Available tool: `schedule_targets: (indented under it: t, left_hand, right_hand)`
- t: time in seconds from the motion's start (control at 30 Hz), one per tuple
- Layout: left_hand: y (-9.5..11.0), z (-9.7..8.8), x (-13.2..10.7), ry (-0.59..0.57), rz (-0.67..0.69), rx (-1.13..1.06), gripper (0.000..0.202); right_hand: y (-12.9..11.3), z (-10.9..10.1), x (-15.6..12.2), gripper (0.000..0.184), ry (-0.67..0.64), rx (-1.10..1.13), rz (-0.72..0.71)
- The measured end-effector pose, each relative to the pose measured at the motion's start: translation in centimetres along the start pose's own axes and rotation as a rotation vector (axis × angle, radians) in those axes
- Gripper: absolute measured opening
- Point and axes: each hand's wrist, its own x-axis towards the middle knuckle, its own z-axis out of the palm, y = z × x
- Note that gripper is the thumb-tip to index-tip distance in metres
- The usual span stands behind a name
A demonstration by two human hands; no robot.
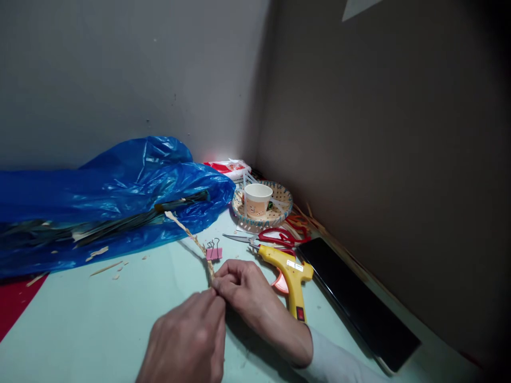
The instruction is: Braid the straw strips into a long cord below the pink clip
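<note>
The left hand (187,340) is closed in a pinch on the near end of a thin braided straw strip (190,235). The same end is pinched by the right hand (247,292), fingertips meeting. The strip is laid on the smooth pale-green table (99,319), its long axis running away and leftward. A pink binder clip (214,252) is clamped on it, and its far tip is at the crinkled blue plastic bag (120,181). A yellow glue gun (291,274) and red scissors (275,238) are noted just right. Bare table is left near-left.

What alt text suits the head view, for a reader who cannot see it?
The right hand pinches the near end of a braided straw strip on a green table; the closed left hand touches the right. A pink clip is on the strip; a glue gun, scissors and a blue bag lie nearby.
</note>
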Motion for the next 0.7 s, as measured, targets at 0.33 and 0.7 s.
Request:
schedule_targets:
  t: [0.33, 0.7]
  left_hand:
    - [-2.6, -1.0, 4.0, -0.322, -0.620, -1.211, 0.020]
    - [-3.2, 0.5, 3.1, -0.210, -0.805, -1.207, 0.025]
  right_hand:
    - [0.2, 0.2, -0.4, 0.011, -0.083, 0.164, 0.023]
    - [-1.0, -1.0, -1.5, 0.024, -0.058, -0.392, -0.077]
